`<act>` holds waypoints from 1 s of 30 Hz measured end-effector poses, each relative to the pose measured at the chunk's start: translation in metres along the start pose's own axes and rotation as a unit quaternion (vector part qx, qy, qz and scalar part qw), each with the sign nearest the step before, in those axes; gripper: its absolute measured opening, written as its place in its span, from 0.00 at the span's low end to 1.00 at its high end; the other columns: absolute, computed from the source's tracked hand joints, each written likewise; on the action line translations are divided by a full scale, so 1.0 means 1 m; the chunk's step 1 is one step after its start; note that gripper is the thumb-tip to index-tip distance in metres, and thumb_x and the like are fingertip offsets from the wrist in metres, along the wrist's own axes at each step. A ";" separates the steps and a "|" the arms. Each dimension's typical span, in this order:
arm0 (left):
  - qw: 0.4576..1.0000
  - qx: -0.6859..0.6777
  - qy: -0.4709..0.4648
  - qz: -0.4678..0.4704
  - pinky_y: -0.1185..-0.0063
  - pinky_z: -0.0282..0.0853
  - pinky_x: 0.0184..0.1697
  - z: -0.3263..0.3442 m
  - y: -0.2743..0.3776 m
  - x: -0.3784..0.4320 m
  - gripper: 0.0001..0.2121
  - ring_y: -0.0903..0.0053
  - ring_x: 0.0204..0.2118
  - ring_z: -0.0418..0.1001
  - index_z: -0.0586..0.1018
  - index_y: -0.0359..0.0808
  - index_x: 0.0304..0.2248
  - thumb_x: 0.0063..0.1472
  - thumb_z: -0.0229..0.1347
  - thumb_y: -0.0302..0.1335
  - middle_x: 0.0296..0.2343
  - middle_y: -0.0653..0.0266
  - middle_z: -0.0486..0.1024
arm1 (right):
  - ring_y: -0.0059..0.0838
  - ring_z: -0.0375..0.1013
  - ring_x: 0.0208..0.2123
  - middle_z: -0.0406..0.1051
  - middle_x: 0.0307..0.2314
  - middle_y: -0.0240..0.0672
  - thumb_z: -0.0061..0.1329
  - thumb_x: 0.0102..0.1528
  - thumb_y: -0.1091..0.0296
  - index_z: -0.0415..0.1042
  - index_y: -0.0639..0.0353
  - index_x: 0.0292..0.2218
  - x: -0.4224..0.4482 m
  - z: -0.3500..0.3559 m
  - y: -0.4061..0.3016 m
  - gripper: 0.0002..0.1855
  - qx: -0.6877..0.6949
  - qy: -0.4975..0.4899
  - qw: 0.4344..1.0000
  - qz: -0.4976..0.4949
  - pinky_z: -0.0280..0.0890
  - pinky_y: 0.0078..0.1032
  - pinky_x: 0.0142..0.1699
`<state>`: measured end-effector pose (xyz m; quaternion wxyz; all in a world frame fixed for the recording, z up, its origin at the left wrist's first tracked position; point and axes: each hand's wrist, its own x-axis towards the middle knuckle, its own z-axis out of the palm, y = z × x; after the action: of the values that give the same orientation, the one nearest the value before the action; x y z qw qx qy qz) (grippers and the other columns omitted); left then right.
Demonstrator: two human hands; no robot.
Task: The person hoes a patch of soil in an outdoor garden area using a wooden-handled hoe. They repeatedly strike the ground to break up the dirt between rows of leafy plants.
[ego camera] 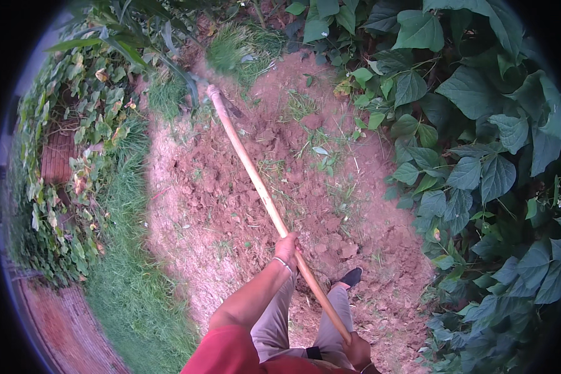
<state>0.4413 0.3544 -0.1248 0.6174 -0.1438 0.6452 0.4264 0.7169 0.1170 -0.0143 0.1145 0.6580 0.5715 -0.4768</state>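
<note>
A long wooden-handled hoe (257, 182) slants from low in front of my body up towards the far left. My left hand (287, 249) wraps around the middle of the handle, a bangle on its wrist. My right hand (356, 350) grips the lower end, close to my right thigh. At the far end, the dark blade (232, 106) hangs below the handle, partly blurred; whether it touches the ground I cannot tell. Beneath the handle lies loose, clumped reddish soil (224, 173) mixed with scattered grass and weeds.
Broad-leaved bean plants (467, 173) crowd the right side. Long leaves (126, 51) overhang near the blade at upper left. Green grass (135, 290) borders the soil on the left, beside a brick path (70, 322) and vines (89, 187). My shoe (352, 277) stands on the soil.
</note>
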 end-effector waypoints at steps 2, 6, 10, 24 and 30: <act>0.998 -0.010 -0.020 0.052 0.83 0.55 0.12 0.029 0.040 -0.032 0.07 0.83 0.10 0.56 0.63 0.38 0.22 0.49 0.50 0.23 0.10 0.71 0.58 | 0.44 0.69 0.19 0.68 0.15 0.43 0.49 0.45 0.60 0.64 0.58 0.28 0.028 -0.005 -0.002 0.13 -0.019 0.048 0.998 -0.042 0.64 0.36 0.24; 0.978 -0.010 -0.059 0.198 0.84 0.56 0.13 0.053 0.121 -0.080 0.07 0.84 0.11 0.56 0.63 0.38 0.23 0.51 0.51 0.24 0.11 0.73 0.58 | 0.45 0.69 0.19 0.67 0.15 0.44 0.50 0.44 0.63 0.65 0.57 0.26 0.102 -0.022 -0.036 0.10 0.017 0.124 0.982 -0.140 0.63 0.37 0.24; 0.905 0.005 -0.078 0.418 0.85 0.56 0.14 0.083 0.192 -0.111 0.09 0.84 0.12 0.59 0.62 0.38 0.23 0.54 0.52 0.25 0.13 0.72 0.61 | 0.46 0.69 0.21 0.68 0.16 0.44 0.52 0.45 0.59 0.65 0.58 0.27 0.181 -0.054 -0.102 0.13 0.077 0.141 0.966 -0.201 0.64 0.37 0.25; 0.984 0.137 0.010 0.116 0.83 0.60 0.12 0.042 -0.015 0.131 0.08 0.83 0.10 0.60 0.67 0.34 0.22 0.53 0.53 0.27 0.13 0.68 0.64 | 0.41 0.71 0.23 0.69 0.20 0.44 0.54 0.43 0.61 0.66 0.63 0.27 0.165 0.024 0.010 0.16 0.148 -0.025 0.989 -0.010 0.64 0.31 0.28; 0.989 0.131 -0.046 0.056 0.84 0.60 0.13 0.057 0.052 0.080 0.11 0.82 0.11 0.61 0.67 0.36 0.18 0.53 0.53 0.28 0.12 0.70 0.62 | 0.31 0.66 0.19 0.65 0.18 0.43 0.52 0.47 0.59 0.61 0.68 0.31 0.116 -0.055 -0.073 0.20 0.264 -0.183 0.947 0.010 0.60 0.28 0.25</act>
<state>0.4271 0.4541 -0.1717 0.6349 -0.0060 0.6735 0.3784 0.6688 0.2532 -0.0452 0.0440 0.5715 0.3880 -0.7218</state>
